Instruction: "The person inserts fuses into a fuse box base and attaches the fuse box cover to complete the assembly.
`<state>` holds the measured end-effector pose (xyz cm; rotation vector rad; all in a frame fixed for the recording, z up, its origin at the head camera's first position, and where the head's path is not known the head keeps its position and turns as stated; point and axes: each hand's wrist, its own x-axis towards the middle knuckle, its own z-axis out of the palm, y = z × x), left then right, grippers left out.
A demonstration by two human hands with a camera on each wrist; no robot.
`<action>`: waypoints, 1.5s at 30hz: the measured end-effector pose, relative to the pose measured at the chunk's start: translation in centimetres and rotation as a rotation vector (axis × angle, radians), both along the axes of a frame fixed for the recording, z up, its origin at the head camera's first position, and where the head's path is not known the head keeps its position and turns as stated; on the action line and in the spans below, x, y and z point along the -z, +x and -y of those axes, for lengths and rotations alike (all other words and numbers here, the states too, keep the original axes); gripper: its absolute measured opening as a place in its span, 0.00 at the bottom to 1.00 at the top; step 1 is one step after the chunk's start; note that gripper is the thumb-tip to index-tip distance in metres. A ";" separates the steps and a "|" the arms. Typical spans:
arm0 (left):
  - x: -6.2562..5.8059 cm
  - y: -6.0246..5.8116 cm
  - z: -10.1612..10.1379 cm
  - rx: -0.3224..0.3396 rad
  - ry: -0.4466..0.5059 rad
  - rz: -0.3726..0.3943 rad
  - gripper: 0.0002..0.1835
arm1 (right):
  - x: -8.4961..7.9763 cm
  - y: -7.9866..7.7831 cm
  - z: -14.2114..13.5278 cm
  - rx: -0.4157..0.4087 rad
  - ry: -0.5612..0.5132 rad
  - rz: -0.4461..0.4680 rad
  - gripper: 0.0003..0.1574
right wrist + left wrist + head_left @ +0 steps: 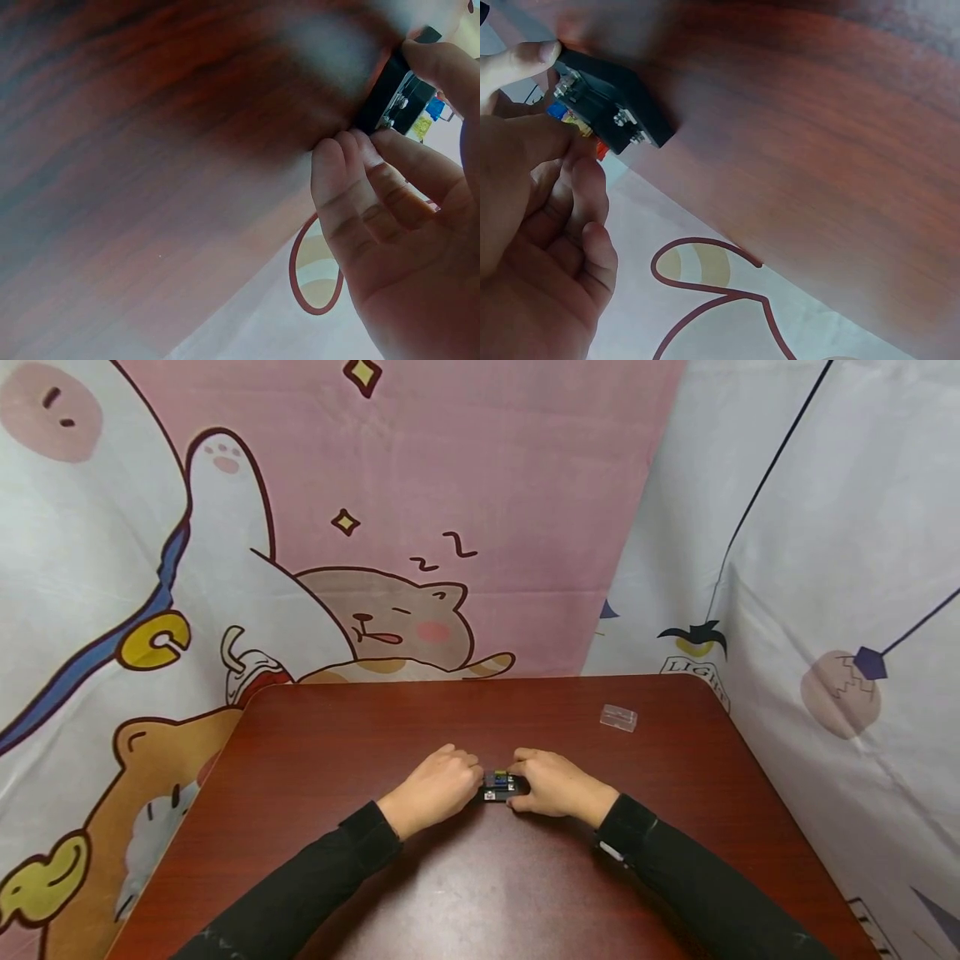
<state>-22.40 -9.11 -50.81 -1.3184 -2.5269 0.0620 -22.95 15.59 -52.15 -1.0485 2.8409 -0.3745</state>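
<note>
A small black block point(498, 795) with metal screws and fittings lies near the middle of the table, between both hands. Blue, yellow and red bits show beside it in the left wrist view. My left hand point(448, 781) holds its left end, fingers curled in; in the left wrist view, a thumb touches one corner of the block point(619, 101) and fingertips meet at the coloured bits. On the other end, my right hand point(558, 783) grips the block point(394, 90) between thumb and fingers. The hands cover both its ends.
A small clear plastic piece point(618, 718) lies toward the back right of the brown wooden table point(390, 718). Behind the table hangs a cartoon-printed cloth point(510, 485), which also runs along the right side.
</note>
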 end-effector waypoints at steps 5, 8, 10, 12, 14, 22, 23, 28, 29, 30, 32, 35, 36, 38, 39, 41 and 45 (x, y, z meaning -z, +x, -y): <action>0.0 0.1 0.0 -0.014 -0.008 -0.015 0.07 | -0.2 0.0 0.1 0.005 0.007 0.010 0.32; -0.2 0.2 -0.2 -0.012 -0.024 -0.034 0.07 | -0.2 0.0 0.0 0.005 0.006 0.013 0.32; -0.3 0.2 -0.3 -0.013 -0.030 -0.042 0.07 | -0.2 0.1 0.0 0.007 0.008 0.017 0.32; -0.3 0.3 -0.2 -0.011 -0.029 -0.040 0.08 | -0.1 0.2 0.0 0.013 0.007 0.025 0.33; -0.3 0.3 -0.1 -0.011 -0.025 -0.039 0.09 | 0.0 0.3 0.0 0.022 0.002 0.036 0.34; -0.4 0.3 0.2 -0.012 0.022 -0.024 0.08 | -0.1 0.4 0.0 0.047 0.012 0.044 0.35; -0.3 0.3 0.2 -0.013 0.024 -0.013 0.08 | -0.1 0.5 0.0 0.048 0.018 0.043 0.36; -0.3 0.4 0.4 -0.017 0.060 0.026 0.08 | 0.1 0.6 -0.1 0.048 0.032 0.034 0.37; -0.3 0.3 0.5 -0.020 0.070 0.030 0.07 | 0.1 0.6 -0.1 0.047 0.030 0.033 0.37; -0.4 0.3 0.6 -0.024 0.083 0.033 0.07 | 0.1 0.6 0.0 0.046 0.028 0.031 0.37; -0.4 0.3 0.9 -0.033 0.103 0.044 0.08 | 0.1 0.5 0.0 0.044 0.027 0.027 0.37; -0.5 0.1 1.3 -0.050 0.124 0.075 0.10 | 0.2 0.5 0.0 0.041 0.024 0.032 0.37; -0.5 0.1 1.5 -0.058 0.132 0.094 0.12 | 0.3 0.6 0.0 0.040 0.025 0.032 0.37; -0.3 0.1 1.9 -0.084 0.141 0.135 0.18 | 0.3 0.6 0.0 0.039 0.025 0.037 0.37; -0.2 0.1 2.1 -0.097 0.147 0.159 0.21 | 0.3 0.6 0.0 0.038 0.025 0.038 0.38; 0.1 0.0 2.5 -0.120 0.150 0.208 0.27 | 0.4 0.7 -0.1 0.039 0.024 0.035 0.38; 0.9 0.0 3.1 -0.141 0.149 0.277 0.32 | 0.2 0.7 -0.1 0.044 0.017 0.040 0.38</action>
